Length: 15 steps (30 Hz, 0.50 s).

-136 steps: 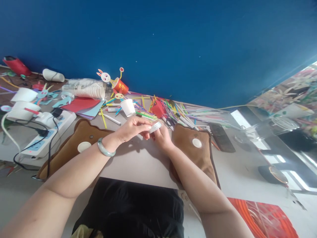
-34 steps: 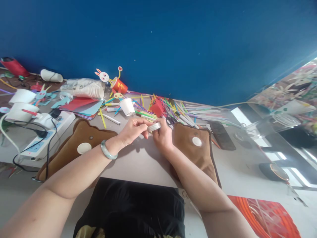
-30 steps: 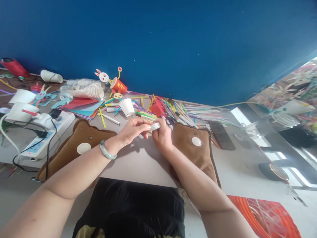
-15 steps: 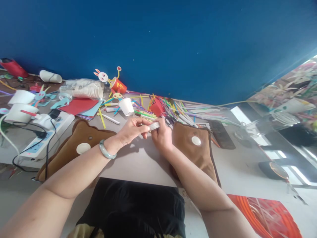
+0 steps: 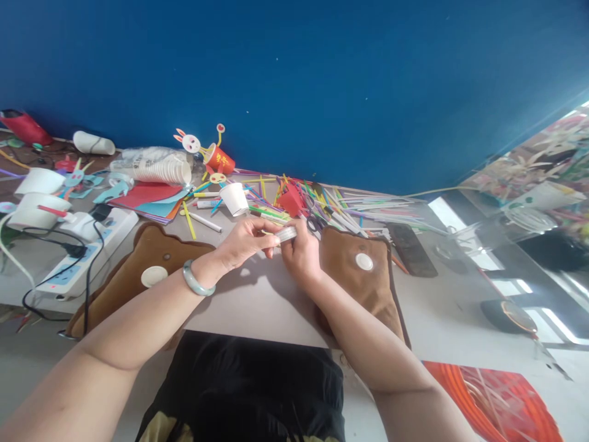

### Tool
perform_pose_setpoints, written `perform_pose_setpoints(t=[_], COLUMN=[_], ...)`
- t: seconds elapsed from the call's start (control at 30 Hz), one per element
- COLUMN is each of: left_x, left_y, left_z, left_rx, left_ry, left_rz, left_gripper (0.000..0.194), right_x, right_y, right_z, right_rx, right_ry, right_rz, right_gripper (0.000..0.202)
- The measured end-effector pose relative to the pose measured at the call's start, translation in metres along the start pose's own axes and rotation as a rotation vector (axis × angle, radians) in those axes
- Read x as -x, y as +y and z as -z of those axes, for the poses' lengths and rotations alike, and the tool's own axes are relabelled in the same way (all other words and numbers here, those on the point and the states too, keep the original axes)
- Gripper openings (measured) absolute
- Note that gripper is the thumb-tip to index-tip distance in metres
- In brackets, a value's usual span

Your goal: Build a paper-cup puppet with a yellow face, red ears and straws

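Over the middle of the table, my right hand (image 5: 302, 252) is wrapped round a small whitish roll of tape (image 5: 287, 234). My left hand (image 5: 246, 242), with a pale green bangle on its wrist, pinches at the roll's left edge. Whether a loose tape end lies between the left fingertips is too small to tell. Just beyond the hands stands a white paper cup (image 5: 234, 199). Behind them lie a red folded paper piece (image 5: 291, 200) and scissors (image 5: 316, 222), partly covered.
Brown cushions (image 5: 363, 276) lie under both forearms. At left are a power strip (image 5: 99, 248) with cords, coloured paper (image 5: 142, 199) and stacked cups (image 5: 159, 169). Coloured straws (image 5: 368, 202) spread along the blue wall, near a rabbit-faced red cup (image 5: 219, 158). A dark phone (image 5: 411, 250) lies right.
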State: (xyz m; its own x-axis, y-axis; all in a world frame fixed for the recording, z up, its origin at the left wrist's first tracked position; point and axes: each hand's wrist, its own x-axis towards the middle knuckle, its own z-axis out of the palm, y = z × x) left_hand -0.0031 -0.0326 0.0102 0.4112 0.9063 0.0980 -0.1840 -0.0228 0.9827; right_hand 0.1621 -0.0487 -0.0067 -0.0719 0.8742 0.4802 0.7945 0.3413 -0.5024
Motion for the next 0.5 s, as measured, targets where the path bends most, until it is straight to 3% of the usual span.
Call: perform_pose_setpoints(t=[0.5], left_x=[-0.0005], left_y=[0.0010], left_z=[0.0015], left_rx=[0.001], left_ry=[-0.019], left_rz=[-0.019], left_gripper=[0.017], right_x=[-0.0003], right_y=[-0.0013], right_z=[0.0009], right_rx=[0.027], right_ry=[-0.014], right_rz=[-0.022], right_gripper=[0.020])
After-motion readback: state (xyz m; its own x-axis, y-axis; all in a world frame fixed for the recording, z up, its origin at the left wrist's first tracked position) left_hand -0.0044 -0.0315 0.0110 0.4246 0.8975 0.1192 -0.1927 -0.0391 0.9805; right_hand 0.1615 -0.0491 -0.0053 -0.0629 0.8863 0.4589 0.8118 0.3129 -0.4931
